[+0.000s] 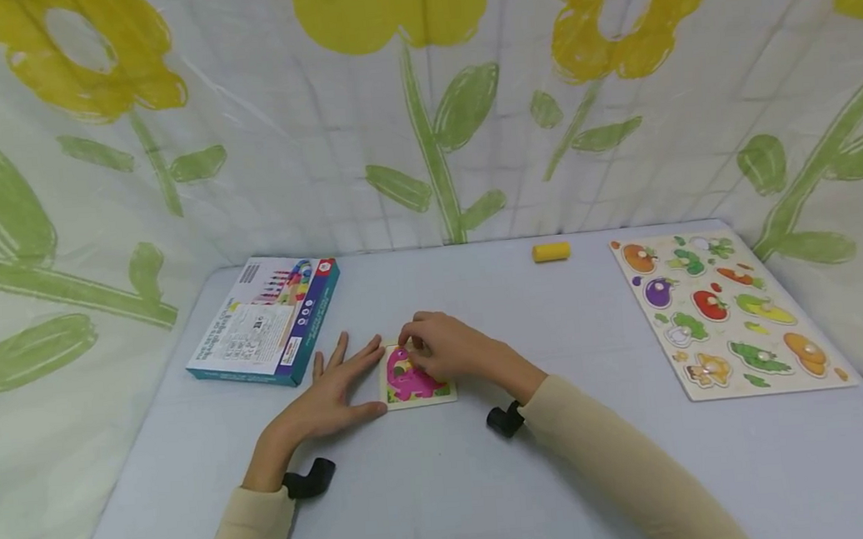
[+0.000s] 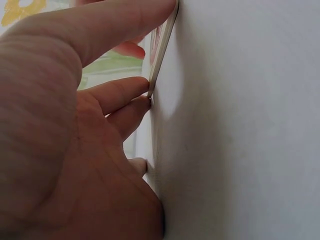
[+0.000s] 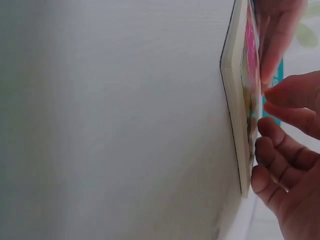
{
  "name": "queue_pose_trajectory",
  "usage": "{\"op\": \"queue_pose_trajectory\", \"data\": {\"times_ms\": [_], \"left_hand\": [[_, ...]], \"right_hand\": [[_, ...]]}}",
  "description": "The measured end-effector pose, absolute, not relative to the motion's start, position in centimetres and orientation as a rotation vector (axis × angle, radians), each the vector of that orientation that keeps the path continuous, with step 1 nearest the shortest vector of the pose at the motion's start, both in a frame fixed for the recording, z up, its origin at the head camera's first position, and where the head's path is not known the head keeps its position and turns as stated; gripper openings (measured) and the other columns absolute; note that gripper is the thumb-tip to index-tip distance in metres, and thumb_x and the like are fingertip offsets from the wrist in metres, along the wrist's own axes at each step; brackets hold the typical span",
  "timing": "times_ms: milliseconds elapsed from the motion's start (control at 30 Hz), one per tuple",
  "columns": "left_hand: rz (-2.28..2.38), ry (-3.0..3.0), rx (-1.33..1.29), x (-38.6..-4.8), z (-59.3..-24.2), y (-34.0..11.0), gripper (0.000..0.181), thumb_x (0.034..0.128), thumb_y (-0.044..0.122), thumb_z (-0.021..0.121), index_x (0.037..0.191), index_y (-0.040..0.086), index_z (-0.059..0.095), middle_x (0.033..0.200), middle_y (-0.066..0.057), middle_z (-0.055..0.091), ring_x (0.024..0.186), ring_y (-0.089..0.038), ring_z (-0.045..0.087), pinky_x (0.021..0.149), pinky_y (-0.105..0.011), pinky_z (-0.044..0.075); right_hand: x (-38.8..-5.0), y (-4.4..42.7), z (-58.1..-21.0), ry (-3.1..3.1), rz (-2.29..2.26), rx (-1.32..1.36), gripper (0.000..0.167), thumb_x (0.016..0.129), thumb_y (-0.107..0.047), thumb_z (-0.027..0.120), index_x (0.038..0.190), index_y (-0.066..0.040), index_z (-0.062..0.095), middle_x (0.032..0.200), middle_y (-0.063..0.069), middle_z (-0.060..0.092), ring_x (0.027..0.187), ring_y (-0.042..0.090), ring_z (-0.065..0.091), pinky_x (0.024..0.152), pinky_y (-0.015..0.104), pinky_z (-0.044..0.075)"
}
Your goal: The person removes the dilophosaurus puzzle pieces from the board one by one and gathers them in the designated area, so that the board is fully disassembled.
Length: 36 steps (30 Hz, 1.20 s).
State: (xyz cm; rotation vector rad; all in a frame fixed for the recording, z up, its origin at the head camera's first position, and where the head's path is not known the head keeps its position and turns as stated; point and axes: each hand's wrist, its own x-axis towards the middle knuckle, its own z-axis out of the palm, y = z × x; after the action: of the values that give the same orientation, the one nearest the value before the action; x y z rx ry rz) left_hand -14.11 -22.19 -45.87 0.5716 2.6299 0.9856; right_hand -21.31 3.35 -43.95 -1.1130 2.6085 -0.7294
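A small square dinosaur puzzle (image 1: 414, 383), with a pink dinosaur in a pale frame, lies flat on the table in the head view. Beside its left edge my left hand (image 1: 328, 404) spreads its fingers, and in the left wrist view the thumb and fingertips touch the board's side. Over the upper right of the puzzle bends my right hand (image 1: 454, 348), fingers curled, fingertips at the picture. Thumb and index finger come close together in the right wrist view, near the puzzle's face (image 3: 251, 50); whether a piece is between them cannot be made out.
A flat toy box (image 1: 255, 328) lies at the left, behind my left hand. Toward the back stands or lies a yellow cylinder (image 1: 551, 252). On the right is a vegetable peg board (image 1: 735, 315). A flower-printed curtain (image 1: 304, 161) borders the white table (image 1: 447, 485).
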Motion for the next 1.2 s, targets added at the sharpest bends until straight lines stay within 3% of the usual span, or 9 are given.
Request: {"op": "queue_pose_trajectory", "data": {"times_ms": [200, 567, 933, 1200], "left_hand": [[0.997, 2.623, 0.582, -14.2, -45.7, -22.2, 0.086, 0.0914, 0.038, 0.081, 0.165, 0.018, 0.04, 0.178, -0.003, 0.024, 0.165, -0.048, -0.011, 0.122, -0.08, -0.018], [1.037, 2.619, 0.591, -14.3, -45.8, -22.4, 0.083, 0.0896, 0.037, 0.084, 0.161, 0.019, 0.047, 0.177, -0.003, 0.027, 0.165, -0.049, -0.01, 0.121, -0.081, -0.017], [1.081, 2.621, 0.616, -14.3, -46.2, -22.5, 0.056, 0.0892, 0.035, 0.085, 0.143, 0.026, 0.068, 0.174, -0.01, 0.033, 0.164, -0.052, -0.007, 0.117, -0.085, -0.016], [1.09, 2.616, 0.606, -14.2, -46.1, -22.4, 0.046, 0.09, 0.034, 0.084, 0.135, 0.029, 0.074, 0.174, -0.01, 0.033, 0.164, -0.052, -0.009, 0.117, -0.084, -0.018]], "right_hand": [[-21.9, 2.5, -44.1, 2.624, -0.684, -1.178, 0.022, 0.104, -0.014, 0.063, 0.122, -0.012, 0.075, 0.095, 0.002, 0.065, 0.078, 0.012, 0.053, 0.073, 0.025, 0.047], [-22.6, 1.8, -43.9, 2.58, -0.6, -1.167, 0.025, 0.106, -0.019, 0.061, 0.129, -0.021, 0.073, 0.097, 0.001, 0.063, 0.08, 0.011, 0.054, 0.072, 0.022, 0.046], [-23.1, 1.8, -44.5, 2.539, -0.619, -1.182, 0.026, 0.107, -0.014, 0.057, 0.126, -0.022, 0.072, 0.093, 0.003, 0.062, 0.081, 0.014, 0.053, 0.075, 0.026, 0.046], [-23.3, 1.7, -44.2, 2.511, -0.615, -1.18, 0.025, 0.107, -0.012, 0.058, 0.125, -0.021, 0.071, 0.091, 0.003, 0.06, 0.081, 0.015, 0.052, 0.074, 0.026, 0.046]]}}
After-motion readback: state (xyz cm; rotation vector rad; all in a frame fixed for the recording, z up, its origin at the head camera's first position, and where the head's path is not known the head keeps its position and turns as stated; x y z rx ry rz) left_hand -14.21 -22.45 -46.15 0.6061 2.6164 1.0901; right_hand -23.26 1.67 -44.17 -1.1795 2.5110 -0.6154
